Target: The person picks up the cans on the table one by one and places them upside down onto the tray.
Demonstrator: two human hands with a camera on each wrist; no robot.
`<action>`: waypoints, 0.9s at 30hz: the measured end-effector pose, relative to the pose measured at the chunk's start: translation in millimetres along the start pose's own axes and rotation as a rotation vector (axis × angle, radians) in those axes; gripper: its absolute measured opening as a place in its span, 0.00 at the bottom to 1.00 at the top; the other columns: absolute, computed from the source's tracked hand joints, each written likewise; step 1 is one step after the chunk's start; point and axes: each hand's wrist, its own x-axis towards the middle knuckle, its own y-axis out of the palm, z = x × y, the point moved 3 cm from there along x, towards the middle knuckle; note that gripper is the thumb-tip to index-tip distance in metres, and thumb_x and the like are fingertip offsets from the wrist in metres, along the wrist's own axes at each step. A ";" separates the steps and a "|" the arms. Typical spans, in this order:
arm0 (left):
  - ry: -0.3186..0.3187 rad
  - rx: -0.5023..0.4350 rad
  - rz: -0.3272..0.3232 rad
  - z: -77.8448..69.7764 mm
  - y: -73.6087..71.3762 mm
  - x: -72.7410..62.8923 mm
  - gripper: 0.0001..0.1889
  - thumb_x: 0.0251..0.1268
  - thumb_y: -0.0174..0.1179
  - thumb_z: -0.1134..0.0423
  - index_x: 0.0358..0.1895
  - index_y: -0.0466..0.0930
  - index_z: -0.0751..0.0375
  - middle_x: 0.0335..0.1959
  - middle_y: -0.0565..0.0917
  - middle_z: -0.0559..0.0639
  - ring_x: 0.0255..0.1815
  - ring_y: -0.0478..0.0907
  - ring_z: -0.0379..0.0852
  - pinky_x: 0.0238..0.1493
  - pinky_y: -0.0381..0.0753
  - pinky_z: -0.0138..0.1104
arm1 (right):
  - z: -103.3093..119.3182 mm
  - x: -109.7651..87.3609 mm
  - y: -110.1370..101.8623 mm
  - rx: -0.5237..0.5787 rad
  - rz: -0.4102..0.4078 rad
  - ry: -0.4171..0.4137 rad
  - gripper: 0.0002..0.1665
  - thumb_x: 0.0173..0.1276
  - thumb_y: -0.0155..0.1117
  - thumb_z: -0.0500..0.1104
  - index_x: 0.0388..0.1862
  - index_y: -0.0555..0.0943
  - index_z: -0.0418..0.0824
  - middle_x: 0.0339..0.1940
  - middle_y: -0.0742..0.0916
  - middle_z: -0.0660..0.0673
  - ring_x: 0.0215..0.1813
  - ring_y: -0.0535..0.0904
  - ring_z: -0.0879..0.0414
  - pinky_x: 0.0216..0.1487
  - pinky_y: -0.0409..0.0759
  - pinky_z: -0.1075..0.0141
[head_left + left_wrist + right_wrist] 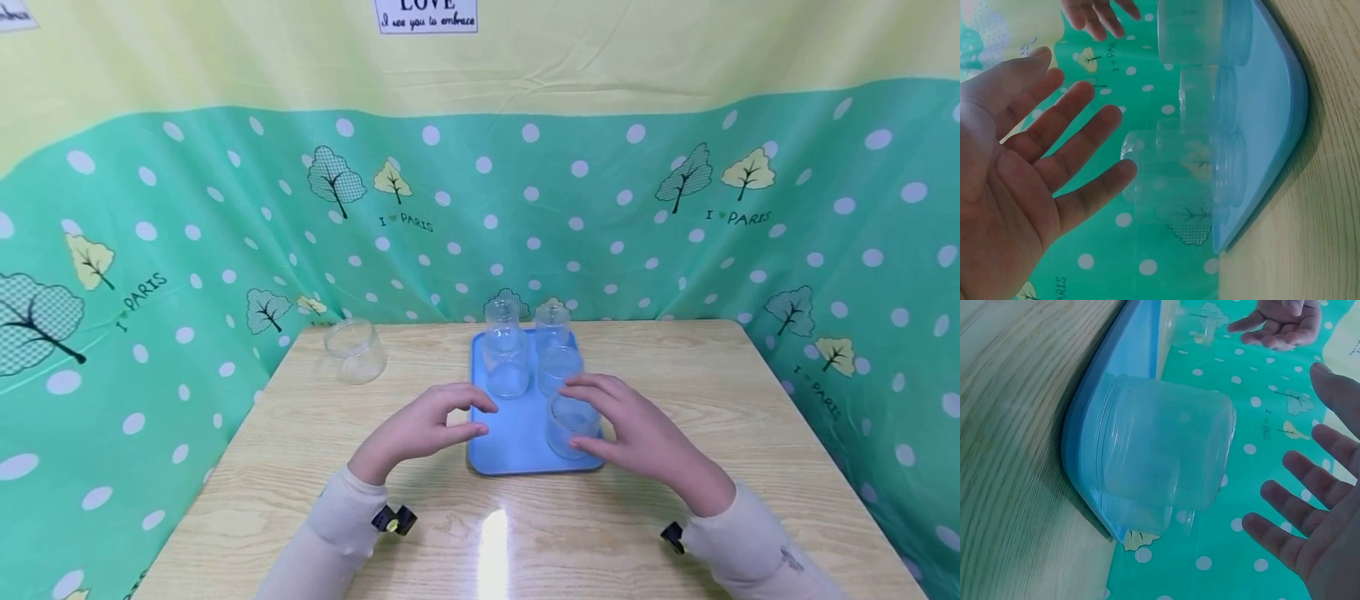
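Several clear plastic jars stand on a blue tray [506, 446]. My right hand [637, 429] hovers just over the front right jar [1166, 440], fingers spread; the right wrist view shows a gap between them. My left hand [423, 425] is held in the air by the tray's left edge, fingers apart and holding nothing. Nearest to it on the tray is the front jar of the left row [507, 375]. Behind the front right jar come a middle jar [560, 367] and a back jar [552, 321].
Another clear jar [356, 354] stands alone on the wooden table [285, 450], toward the back left corner. A green and yellow printed curtain [480, 192] hangs behind the table and along its sides.
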 end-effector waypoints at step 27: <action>-0.025 0.006 0.008 -1.1 3.2 0.2 0.14 0.74 0.63 0.51 0.58 0.82 0.46 0.55 0.83 0.37 0.58 0.80 0.40 0.61 0.81 0.37 | -6.9 -10.0 -5.2 -0.022 -0.048 -0.020 0.36 0.62 0.79 0.54 0.68 0.79 0.50 0.65 0.82 0.55 0.68 0.77 0.52 0.65 0.80 0.50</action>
